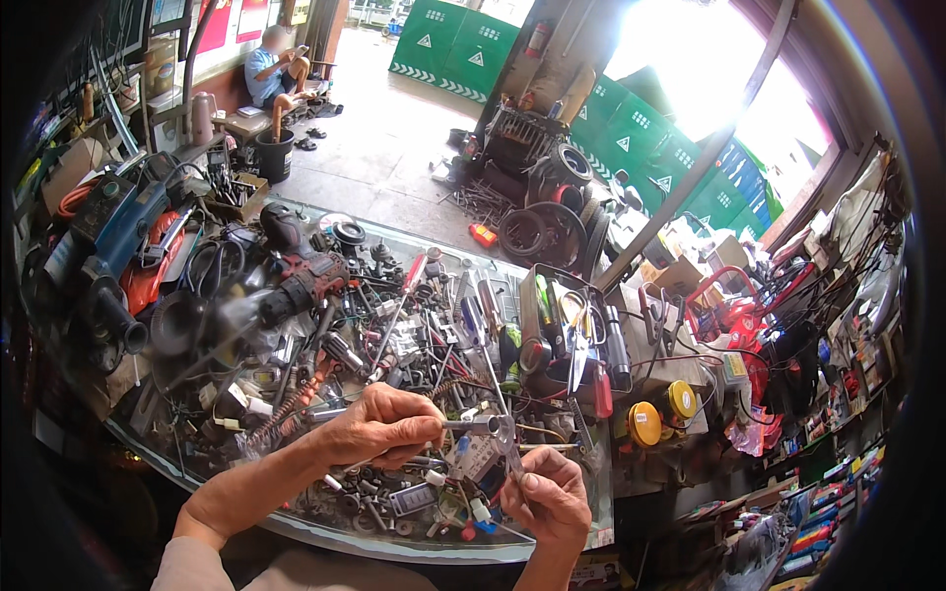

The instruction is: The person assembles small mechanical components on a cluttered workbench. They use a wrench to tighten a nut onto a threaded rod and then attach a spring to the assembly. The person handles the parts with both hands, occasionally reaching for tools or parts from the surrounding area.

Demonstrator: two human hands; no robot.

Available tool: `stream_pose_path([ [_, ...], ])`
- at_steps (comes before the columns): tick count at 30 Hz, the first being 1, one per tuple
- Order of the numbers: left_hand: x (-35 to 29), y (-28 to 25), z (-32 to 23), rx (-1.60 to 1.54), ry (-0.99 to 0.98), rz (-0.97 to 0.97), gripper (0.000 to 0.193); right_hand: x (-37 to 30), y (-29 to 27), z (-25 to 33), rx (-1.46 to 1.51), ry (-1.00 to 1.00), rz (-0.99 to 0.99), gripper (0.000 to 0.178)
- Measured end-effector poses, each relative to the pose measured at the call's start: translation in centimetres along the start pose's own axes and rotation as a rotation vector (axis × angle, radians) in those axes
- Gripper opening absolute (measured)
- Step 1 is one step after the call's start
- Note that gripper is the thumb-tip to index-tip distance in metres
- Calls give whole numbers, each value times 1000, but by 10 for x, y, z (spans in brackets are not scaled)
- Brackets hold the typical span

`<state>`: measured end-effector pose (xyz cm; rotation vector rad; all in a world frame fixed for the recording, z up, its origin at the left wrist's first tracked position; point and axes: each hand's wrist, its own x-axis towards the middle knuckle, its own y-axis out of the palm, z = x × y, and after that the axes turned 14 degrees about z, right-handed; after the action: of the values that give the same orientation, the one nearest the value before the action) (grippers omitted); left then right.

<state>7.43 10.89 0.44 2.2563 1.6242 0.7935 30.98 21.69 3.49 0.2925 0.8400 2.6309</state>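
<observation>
At the lower centre of the frame, a smooth, silvery metal cylinder is pinched between the thumb and fingers of the left hand, its far end at the rounded head of a slim grey metal tool, whose shank is clamped between the right hand's thumb and fingers. Around them, a jumbled heap of small metal and plastic parts, including a ribbed, coiled brown cord, covers a glass-topped table. Farther out lie a scuffed red-and-black power drill, centre left, and, right of centre, an open rectangular box of tools beside two round yellow discs.
</observation>
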Motion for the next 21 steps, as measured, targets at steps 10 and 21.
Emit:
stream_pose_path([
  [10,4,3,-1,178,-56,-127,21,-8,8,5,114,164,104,18],
  [21,7,-2,1,322,-121,-298,24,0,5,-1,143,198,93,19],
])
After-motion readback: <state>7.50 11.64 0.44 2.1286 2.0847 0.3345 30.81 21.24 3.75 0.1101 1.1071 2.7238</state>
